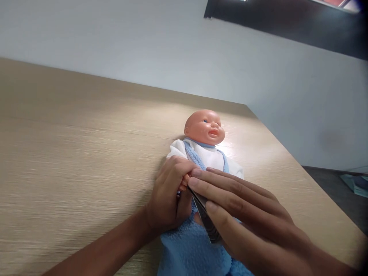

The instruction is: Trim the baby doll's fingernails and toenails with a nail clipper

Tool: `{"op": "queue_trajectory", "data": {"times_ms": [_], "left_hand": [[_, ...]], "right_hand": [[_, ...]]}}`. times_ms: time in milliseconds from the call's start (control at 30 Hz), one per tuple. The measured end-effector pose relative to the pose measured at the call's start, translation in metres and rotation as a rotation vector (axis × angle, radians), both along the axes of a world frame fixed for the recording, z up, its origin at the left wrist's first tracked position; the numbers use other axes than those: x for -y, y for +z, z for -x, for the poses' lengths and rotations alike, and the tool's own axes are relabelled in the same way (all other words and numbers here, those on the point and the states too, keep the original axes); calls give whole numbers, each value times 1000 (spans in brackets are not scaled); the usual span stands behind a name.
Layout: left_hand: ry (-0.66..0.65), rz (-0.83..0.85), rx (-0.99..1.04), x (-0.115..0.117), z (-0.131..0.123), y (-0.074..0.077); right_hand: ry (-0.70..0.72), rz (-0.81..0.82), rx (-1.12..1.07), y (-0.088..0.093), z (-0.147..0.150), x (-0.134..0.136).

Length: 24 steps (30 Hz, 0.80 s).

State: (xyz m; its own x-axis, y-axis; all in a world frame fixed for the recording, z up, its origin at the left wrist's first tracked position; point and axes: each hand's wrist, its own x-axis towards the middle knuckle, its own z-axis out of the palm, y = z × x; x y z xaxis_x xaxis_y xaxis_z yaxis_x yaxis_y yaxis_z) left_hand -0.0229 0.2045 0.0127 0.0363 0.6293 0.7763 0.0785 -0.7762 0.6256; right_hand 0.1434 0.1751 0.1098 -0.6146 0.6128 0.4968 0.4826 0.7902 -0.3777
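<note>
A baby doll [205,132] in a white top and blue towelling overalls lies on its back on the wooden table [71,153], head away from me. My left hand [168,199] is closed round the doll's small arm, pinching its hand near the middle of the frame. My right hand [244,214] grips a metal nail clipper [205,218], its tip held against the doll's hand. The doll's legs are hidden below my hands.
The table's far edge meets a pale wall. Its right edge runs diagonally down to a dark floor [339,195]. A teal object [356,184] lies on the floor at far right.
</note>
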Motion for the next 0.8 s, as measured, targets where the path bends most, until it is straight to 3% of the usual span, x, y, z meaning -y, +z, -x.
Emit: {"op": "queue_trajectory", "data": {"times_ms": [133,367,600,700,800], "left_hand": [[2,1,8,1,1,-2],[10,10,-8,1,2,-2],[18,17,-15,0,3,-3],[22,12,-29,-1,4,-2],[20,13,-97,0,8,3]], "right_hand": [[-32,-135,70,-6,3,6],[-76,-150,98,-16,3,12],[146,-211,169,-1,2,-1],[158,-202,11,-10,5,-6],[83,-35,-306,-22,10,-5]]}}
